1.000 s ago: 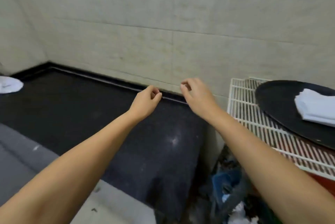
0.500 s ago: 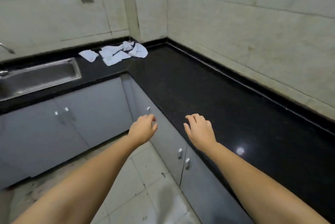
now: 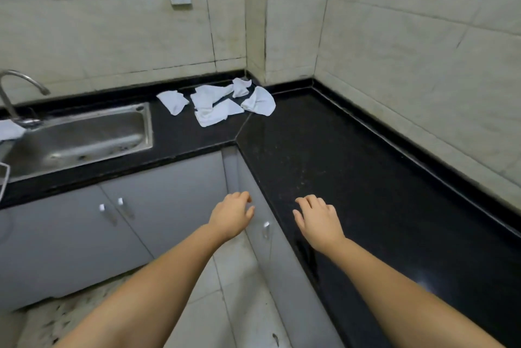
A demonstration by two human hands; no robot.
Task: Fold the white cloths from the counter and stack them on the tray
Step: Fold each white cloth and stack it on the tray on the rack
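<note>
- Counter (image 3: 352,167): black, L-shaped, running along both walls to a corner; the long arm on the right lies bare and dry-looking, so it seems the best surface on which to fold.
- Sink (image 3: 81,136): steel, set in the left arm of the counter, well apart from both hands; a cloth dragged over it could pick up water, so the carry is best kept to the right.
- Cloths (image 3: 217,102): white, crumpled, several pieces lying loose in the far corner of the counter, some overlapping; one piece (image 3: 173,102) lies a little apart on the sink side; the tray is out of view.
- Right hand (image 3: 320,221): above the near edge of the counter, palm down, fingers spread and relaxed, holding nothing.
- Left hand (image 3: 232,216): in front of the cabinet doors, off the counter, fingers loosely curled, holding nothing.
- Step in hand, as judged: reaching for the next cloth; both hands are far from the heap; taking a single piece by two adjacent corners should lift it free of the others and leave it ready to lay flat.
</note>
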